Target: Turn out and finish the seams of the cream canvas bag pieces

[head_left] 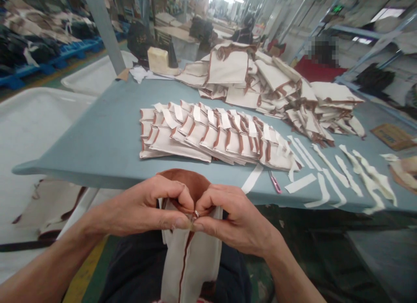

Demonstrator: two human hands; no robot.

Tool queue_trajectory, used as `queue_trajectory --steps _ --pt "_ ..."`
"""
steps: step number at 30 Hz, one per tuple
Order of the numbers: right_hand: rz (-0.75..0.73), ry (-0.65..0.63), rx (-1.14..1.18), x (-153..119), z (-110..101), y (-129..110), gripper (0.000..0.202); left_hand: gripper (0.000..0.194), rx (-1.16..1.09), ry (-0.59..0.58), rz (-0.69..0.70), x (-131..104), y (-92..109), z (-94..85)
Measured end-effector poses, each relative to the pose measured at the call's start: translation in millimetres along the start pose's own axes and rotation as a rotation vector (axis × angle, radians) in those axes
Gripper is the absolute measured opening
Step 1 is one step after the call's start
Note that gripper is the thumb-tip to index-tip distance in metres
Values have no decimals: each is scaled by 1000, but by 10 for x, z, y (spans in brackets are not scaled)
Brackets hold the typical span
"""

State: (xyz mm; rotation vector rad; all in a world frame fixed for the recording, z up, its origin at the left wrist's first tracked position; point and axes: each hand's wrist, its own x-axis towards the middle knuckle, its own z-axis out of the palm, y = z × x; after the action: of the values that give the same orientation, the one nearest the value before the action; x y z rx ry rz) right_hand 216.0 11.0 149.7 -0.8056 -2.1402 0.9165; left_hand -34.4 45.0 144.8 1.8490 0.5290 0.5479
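My left hand (163, 207) and my right hand (230, 214) meet over my lap, fingers pinched together. Both grip a cream fabric piece with brown edging (202, 259), which hangs down between my knees. A brown flap (187, 181) of it rises behind my fingers. At the pinch a small shiny metal bit (196, 214) shows between my fingertips; its kind is too small to make out. Just beyond my hands, a row of overlapping cream pieces with brown seams (195, 138) lies on the blue-covered table (107, 138).
A large heap of cream pieces (234, 77) covers the far side. White strips (301, 183) and a pink-handled tool (275, 182) lie at the right front. A yellowish block (158, 60) stands behind. White tubs (39, 116) are at left; a person (244, 31) is farther back.
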Motion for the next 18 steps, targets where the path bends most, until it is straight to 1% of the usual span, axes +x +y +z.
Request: queue_trajectory --steps 2,4,7,10,18 --pt "3 -10 36 6 0 1 28 26 7 9 -27 -10 4 -7" --pt "27 -18 68 19 3 -6 24 20 43 42 -39 -12 40 4" --pt "91 -10 89 39 18 -15 18 16 105 100 -39 -10 115 42" --pt "110 -14 108 42 35 -17 15 13 152 141 -50 -24 153 80" --pt "132 4 46 33 72 -5 17 18 264 210 -110 -37 151 159"
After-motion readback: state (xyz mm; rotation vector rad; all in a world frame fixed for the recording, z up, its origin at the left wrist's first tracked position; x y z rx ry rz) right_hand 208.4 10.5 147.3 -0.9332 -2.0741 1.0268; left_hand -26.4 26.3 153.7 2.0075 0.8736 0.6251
